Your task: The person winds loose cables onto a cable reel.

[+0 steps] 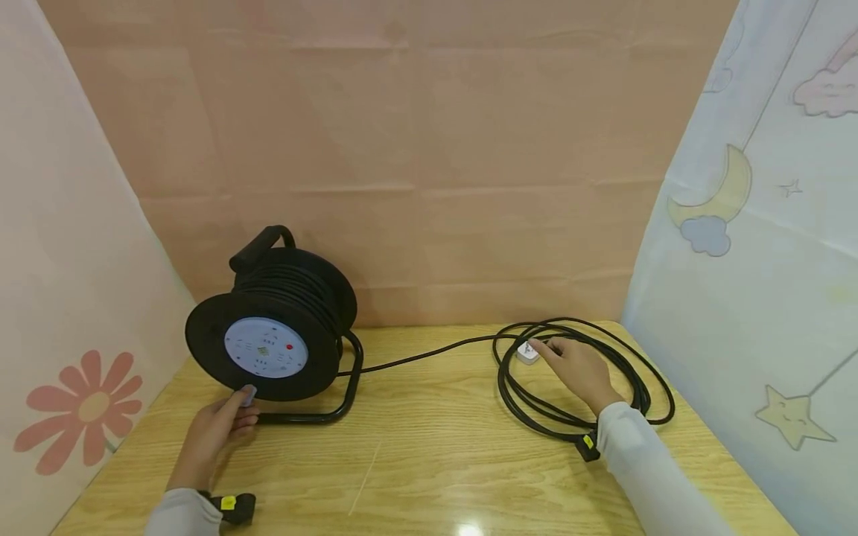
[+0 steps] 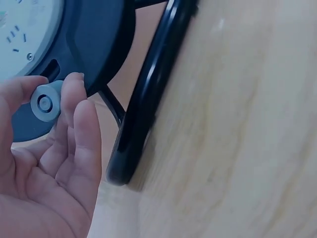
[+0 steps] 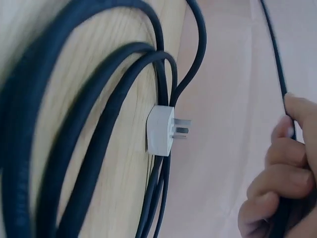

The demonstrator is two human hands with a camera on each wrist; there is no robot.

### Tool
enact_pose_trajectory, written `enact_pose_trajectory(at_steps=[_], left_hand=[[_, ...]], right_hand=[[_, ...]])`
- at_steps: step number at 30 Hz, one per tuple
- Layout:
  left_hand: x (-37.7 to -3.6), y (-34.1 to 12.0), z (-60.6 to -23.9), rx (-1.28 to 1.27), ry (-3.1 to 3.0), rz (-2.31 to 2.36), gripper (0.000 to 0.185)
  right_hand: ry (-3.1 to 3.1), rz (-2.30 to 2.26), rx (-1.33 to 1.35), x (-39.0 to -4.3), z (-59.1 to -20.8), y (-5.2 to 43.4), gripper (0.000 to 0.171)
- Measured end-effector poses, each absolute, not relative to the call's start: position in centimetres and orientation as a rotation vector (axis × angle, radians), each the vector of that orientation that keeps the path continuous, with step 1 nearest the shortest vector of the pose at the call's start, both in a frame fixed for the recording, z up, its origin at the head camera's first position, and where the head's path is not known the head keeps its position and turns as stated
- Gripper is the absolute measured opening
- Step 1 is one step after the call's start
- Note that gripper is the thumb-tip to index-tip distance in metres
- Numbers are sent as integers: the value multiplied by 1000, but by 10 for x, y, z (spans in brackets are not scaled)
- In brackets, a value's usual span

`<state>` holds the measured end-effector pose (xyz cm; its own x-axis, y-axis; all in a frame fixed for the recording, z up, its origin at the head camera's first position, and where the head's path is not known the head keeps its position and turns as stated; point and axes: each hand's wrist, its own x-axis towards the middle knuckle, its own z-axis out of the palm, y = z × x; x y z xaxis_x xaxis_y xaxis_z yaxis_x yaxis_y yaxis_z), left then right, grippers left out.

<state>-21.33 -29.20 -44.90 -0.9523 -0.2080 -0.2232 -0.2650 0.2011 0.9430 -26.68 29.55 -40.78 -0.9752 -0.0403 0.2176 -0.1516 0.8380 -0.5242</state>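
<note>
A black cable reel (image 1: 209, 335) with a pale socket disc (image 1: 266, 348) stands on its tubular frame at the left of the table. My left hand (image 1: 213, 432) is at the reel's lower front edge; thumb and fingers pinch the grey winding knob (image 2: 46, 102) there. At the right, my right hand (image 1: 580, 372) is over loose coils of black cable. In the right wrist view its fingers curl round one run of the cable (image 3: 274, 49). A white three-pin plug (image 3: 160, 131) lies among the coils, its pins pointing outward.
One stretch of cable (image 1: 422, 354) runs across the wooden table (image 1: 415, 447) from the reel to the coils. Behind the table hangs a tan backdrop (image 1: 456, 164). Patterned cloths (image 1: 757, 298) close off both sides. The reel has a carrying handle (image 1: 258, 249) on top.
</note>
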Motion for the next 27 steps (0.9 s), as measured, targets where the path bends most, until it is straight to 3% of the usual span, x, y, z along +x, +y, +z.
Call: enact_pose_trajectory(at_steps=[4, 10, 16, 24, 27], left_hand=[[-212, -295, -448, -528, 2199, 2090, 68], [-211, -299, -445, -558, 1947, 2311, 46], [-209, -303, -442, -536, 1772, 2473, 24], [-204, -309, -437, -408, 1718, 2593, 33], [-203, -311, -435, -382, 1719, 2616, 32]], right_hand=[[-2806, 847, 150, -271, -411, 293, 56], [-2786, 974, 231, -273, -416, 291, 39], [-2759, 901, 152, -275, -419, 292, 55], [-2867, 975, 190, -272, -419, 294, 46], [-2898, 891, 162, -272, -418, 294, 52]])
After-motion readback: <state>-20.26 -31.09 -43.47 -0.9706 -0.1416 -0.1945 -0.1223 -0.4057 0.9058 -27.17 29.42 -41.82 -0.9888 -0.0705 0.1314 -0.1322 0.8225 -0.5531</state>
